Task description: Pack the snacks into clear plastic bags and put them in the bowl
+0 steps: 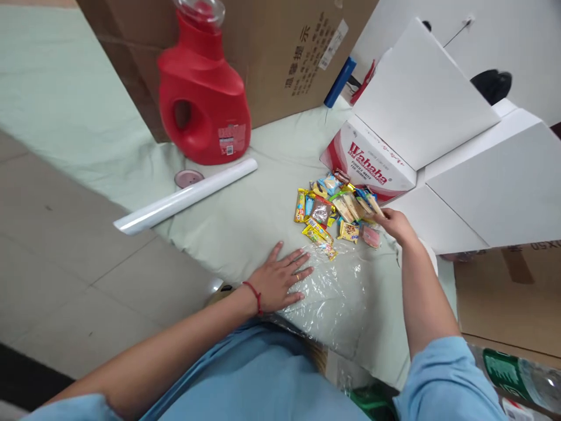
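Observation:
My left hand (278,280) lies flat with its fingers spread on a clear plastic bag (339,298) at the cloth's near edge. Beyond it is a small heap of individually wrapped snacks (321,211), in yellow, blue, red and clear wrappers. At the right side of the heap, my right hand (397,227) is closed, its fingertips pinching a wrapped snack packet (373,203). The fingers partly cover that packet. A pink packet (370,236) and a cookie packet (349,231) lie just left of this hand.
Behind the snacks stands a red-and-white Wahaha box (368,161), with large white box panels (486,187) beside it. A red detergent jug (205,99) stands against a brown carton (272,64). A white roll (188,199) and a pinkish round lid (188,178) lie at left.

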`<state>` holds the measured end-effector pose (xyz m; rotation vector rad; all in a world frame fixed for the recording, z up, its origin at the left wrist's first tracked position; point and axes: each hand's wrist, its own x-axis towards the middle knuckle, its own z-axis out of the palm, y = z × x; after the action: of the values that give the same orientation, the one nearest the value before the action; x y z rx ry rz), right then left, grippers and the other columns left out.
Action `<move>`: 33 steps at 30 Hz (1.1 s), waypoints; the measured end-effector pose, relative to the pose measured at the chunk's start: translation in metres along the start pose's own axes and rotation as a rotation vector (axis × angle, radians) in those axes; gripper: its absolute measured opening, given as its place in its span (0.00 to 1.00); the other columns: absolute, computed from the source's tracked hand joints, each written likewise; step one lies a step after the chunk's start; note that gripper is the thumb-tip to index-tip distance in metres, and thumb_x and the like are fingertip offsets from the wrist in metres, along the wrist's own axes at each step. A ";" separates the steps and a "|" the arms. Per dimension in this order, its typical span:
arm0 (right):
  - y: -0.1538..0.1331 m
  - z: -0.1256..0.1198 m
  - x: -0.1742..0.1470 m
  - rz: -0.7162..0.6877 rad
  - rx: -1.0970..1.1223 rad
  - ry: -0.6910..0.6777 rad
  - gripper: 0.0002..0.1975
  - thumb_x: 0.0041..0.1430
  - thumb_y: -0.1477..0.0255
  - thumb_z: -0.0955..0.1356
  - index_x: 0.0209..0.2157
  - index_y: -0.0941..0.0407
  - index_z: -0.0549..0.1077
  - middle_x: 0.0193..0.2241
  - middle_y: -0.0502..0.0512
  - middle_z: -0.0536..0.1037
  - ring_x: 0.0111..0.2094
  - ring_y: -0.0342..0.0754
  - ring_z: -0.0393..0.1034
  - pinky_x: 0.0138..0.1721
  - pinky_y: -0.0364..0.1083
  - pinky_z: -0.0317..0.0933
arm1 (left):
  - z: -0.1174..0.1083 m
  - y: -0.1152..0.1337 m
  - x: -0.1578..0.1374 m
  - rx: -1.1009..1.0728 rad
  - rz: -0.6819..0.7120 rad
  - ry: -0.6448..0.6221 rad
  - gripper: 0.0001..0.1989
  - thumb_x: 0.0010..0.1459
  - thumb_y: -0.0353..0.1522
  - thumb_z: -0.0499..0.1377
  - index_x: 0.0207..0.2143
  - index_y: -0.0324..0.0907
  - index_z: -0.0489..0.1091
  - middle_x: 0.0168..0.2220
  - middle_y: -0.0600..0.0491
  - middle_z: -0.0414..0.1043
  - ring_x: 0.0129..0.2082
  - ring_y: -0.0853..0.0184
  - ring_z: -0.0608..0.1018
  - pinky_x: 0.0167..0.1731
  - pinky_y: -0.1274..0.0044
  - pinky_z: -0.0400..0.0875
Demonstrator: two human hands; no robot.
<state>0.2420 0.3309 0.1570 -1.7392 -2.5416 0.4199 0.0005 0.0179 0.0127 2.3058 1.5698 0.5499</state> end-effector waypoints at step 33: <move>0.105 0.045 -0.250 0.217 0.577 0.098 0.30 0.60 0.58 0.69 0.61 0.54 0.69 0.57 0.61 0.77 0.55 0.57 0.73 0.56 0.54 0.66 | 0.006 0.027 0.000 0.208 -0.054 -0.002 0.32 0.67 0.52 0.50 0.69 0.53 0.60 0.73 0.47 0.53 0.73 0.49 0.57 0.68 0.45 0.25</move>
<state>0.4233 0.1279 0.1198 -1.7373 -1.8990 0.9373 0.0259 0.0078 0.0195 2.4016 1.7582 0.3872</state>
